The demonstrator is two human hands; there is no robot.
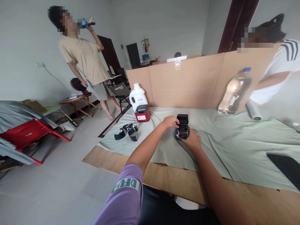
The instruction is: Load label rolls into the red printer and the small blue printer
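A small black box-shaped device [182, 122] with its lid raised rests on the pale green cloth [225, 137]. My left hand [169, 122] grips its left side. My right hand [192, 139] holds its near right corner, with the thumb on the open compartment. Several black rolls [127, 130] lie on the cloth to the left, apart from both hands.
A red box [142, 113] and white jug [137, 96] stand at the cloth's far left. A clear plastic bottle [234, 92] leans by the cardboard wall [187, 84]. One person stands drinking at the left; another's arm shows at the right. A red chair [28, 132] is on the floor.
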